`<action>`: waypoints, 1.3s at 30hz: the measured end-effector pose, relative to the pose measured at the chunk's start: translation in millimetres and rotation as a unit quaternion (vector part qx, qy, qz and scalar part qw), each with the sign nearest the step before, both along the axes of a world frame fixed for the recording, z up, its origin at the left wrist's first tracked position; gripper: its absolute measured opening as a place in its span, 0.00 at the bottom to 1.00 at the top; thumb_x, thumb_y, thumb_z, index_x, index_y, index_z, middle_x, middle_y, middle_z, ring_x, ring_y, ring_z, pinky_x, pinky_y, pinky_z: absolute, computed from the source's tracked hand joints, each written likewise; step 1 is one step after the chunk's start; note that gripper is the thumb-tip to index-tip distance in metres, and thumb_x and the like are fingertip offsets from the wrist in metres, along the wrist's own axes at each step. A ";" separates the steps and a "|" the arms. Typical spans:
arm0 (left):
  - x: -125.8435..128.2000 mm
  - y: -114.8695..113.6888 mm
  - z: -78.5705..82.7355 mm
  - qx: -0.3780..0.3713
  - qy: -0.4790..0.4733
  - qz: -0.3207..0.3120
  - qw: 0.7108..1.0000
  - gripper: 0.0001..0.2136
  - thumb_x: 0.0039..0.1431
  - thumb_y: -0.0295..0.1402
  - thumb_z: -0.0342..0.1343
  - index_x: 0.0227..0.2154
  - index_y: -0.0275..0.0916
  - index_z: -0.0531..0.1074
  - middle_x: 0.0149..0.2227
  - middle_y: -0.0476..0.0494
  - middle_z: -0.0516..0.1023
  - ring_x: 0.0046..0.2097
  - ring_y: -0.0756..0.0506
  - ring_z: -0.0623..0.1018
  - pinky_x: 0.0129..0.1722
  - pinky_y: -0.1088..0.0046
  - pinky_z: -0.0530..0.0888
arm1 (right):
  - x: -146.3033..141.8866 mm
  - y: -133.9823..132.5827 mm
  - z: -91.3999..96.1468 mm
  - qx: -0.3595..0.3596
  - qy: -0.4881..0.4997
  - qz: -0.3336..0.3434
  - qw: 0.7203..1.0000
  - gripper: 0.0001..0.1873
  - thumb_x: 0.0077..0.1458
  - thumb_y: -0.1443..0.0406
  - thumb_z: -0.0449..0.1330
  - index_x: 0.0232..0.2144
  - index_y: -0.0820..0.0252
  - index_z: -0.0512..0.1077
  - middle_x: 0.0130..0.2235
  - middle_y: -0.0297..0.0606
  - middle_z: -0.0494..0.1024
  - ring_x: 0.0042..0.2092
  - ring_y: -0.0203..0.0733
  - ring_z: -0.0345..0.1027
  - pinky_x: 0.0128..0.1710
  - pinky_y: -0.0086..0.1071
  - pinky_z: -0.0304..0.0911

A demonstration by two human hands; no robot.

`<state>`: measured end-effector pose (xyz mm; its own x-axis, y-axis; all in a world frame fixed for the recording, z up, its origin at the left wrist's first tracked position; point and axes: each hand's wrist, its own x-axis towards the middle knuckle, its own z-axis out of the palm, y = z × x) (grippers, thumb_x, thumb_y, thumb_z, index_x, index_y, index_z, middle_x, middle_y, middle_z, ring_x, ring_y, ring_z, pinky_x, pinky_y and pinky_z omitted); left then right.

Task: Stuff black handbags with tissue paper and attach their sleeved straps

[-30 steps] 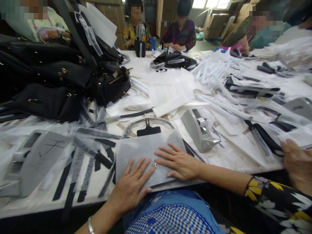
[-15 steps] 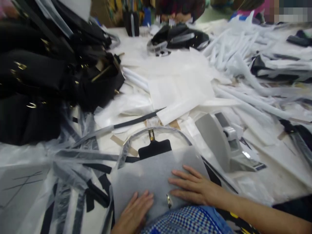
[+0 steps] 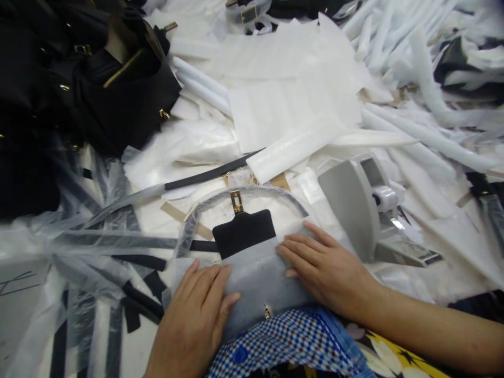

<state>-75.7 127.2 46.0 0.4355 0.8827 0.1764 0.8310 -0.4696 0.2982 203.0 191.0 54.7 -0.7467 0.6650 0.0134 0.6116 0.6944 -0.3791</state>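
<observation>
A small bag wrapped in grey tissue sheet lies at the table's near edge against my body. Its black flap with a gold clasp sticks out above the sheet, and a plastic-wrapped curved handle arches over it. My left hand lies flat on the sheet's left side, fingers stretched out. On the sheet's right side rests my right hand, fingers extended and pressing the tissue down. A small gold piece shows at the sheet's lower edge.
A grey tape dispenser stands just right of my right hand. Black handbags are piled at the upper left. White tissue sheets and rolled white paper cover the middle and right. Plastic-wrapped black straps lie at left.
The view has tilted down and closer. The grey sheet now sits lower, with more of the black flap showing. Both hands have shifted along the sheet's sides.
</observation>
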 end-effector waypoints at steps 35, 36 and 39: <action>19.0 -47.7 -15.4 0.016 0.089 -0.102 0.991 0.31 0.65 0.51 0.49 0.67 0.47 0.55 0.69 0.35 0.58 0.67 0.34 0.61 0.65 0.45 0.54 | -19.8 27.1 -1.6 -0.080 -0.061 0.000 0.995 0.26 0.64 0.63 0.55 0.63 0.54 0.61 0.48 0.41 0.78 0.40 0.47 0.76 0.34 0.35 0.65; 18.8 -48.3 -15.2 0.000 0.077 -0.096 0.992 0.31 0.65 0.51 0.49 0.68 0.48 0.54 0.69 0.36 0.56 0.67 0.34 0.60 0.65 0.44 0.55 | -20.3 29.1 0.6 -0.092 -0.038 -0.005 0.995 0.25 0.63 0.62 0.57 0.62 0.56 0.63 0.47 0.42 0.78 0.42 0.47 0.76 0.37 0.36 0.66; 19.4 -46.6 -12.4 -0.045 0.042 -0.087 0.994 0.30 0.66 0.50 0.49 0.67 0.52 0.53 0.70 0.40 0.55 0.67 0.35 0.61 0.65 0.43 0.56 | -30.1 42.6 9.2 -0.098 0.025 -0.038 0.994 0.23 0.61 0.61 0.60 0.57 0.62 0.68 0.50 0.46 0.78 0.48 0.47 0.73 0.49 0.37 0.66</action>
